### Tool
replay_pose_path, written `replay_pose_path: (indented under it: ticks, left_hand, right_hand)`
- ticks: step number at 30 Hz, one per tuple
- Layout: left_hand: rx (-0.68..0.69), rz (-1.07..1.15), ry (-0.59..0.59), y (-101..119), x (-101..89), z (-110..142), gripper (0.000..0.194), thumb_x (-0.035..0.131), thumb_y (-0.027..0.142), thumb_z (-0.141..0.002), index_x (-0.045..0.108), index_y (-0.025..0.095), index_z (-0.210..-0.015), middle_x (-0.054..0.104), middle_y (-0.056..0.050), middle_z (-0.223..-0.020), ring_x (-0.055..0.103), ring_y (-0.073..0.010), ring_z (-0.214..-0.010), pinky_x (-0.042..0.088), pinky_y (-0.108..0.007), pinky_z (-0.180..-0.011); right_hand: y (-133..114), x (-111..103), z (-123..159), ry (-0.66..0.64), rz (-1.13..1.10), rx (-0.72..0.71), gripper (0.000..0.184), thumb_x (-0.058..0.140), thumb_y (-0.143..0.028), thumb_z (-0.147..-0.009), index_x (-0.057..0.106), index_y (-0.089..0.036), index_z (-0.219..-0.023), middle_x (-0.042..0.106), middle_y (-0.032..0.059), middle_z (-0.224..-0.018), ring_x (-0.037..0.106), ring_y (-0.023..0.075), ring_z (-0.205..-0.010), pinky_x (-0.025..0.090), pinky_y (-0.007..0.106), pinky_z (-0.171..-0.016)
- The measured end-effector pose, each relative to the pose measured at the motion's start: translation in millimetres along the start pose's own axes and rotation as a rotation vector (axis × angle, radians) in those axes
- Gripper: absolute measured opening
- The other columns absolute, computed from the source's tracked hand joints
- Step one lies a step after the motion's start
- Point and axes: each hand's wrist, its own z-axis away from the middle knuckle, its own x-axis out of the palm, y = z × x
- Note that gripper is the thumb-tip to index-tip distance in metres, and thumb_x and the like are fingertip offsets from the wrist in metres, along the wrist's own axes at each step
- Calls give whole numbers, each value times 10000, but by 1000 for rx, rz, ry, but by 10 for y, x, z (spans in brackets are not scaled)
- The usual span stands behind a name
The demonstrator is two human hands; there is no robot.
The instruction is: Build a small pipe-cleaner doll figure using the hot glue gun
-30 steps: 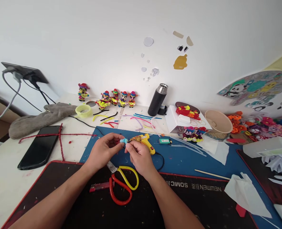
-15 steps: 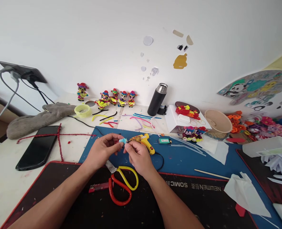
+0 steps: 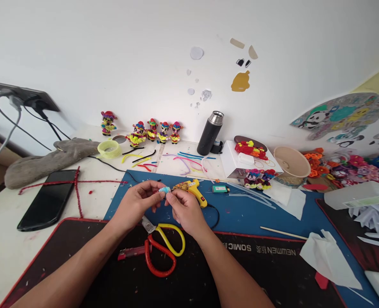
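Note:
My left hand and my right hand meet above the blue cutting mat, fingertips pinched together on a small teal and red fuzzy craft piece. Both hands are closed on it. Right behind them lies a yellow glue gun with its black cord. Scissors with one yellow and one red handle lie on the black desk mat just below my hands.
A black phone and a red pipe-cleaner cross lie at left. Small colourful figures, loose pipe cleaners, a black flask, a white box, a paper bowl and white paper scraps crowd the back and right.
My hands have stayed pinched on the small piece with only slight finger shifts. The view has drifted a little, so everything sits slightly further left.

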Motion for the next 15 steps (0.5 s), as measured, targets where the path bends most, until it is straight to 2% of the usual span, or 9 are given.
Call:
replay_pose_path:
  ticks: [5, 10, 15]
  left_hand:
    - [-11, 7, -28, 4, -5, 6, 442, 889, 525, -758, 747, 174, -987, 721, -8, -695, 596, -141, -545, 504, -249, -507]
    - [-24, 5, -33, 4, -19, 9, 439, 881, 533, -757, 749, 182, -987, 692, 5, -675, 588, -140, -530, 494, -247, -493]
    - [-42, 46, -64, 22, -21, 7, 405, 883, 518, -760, 755, 190, -959, 646, 27, -631, 555, -129, -509, 452, -228, -456]
  right_hand:
    - [-29, 11, 16, -7, -37, 19, 530, 687, -714, -912, 610, -205, -785, 393, -104, -443, 335, 79, -366, 254, 234, -395]
    - [-68, 20, 22, 4, -8, 35, 536, 694, -720, -899, 603, -204, -786, 431, -95, -455, 374, 84, -379, 290, 237, -415]
    - [-98, 37, 27, 29, -45, 35, 507, 731, -688, -877, 578, -207, -833, 485, -92, -494, 379, 78, -389, 278, 226, -403]
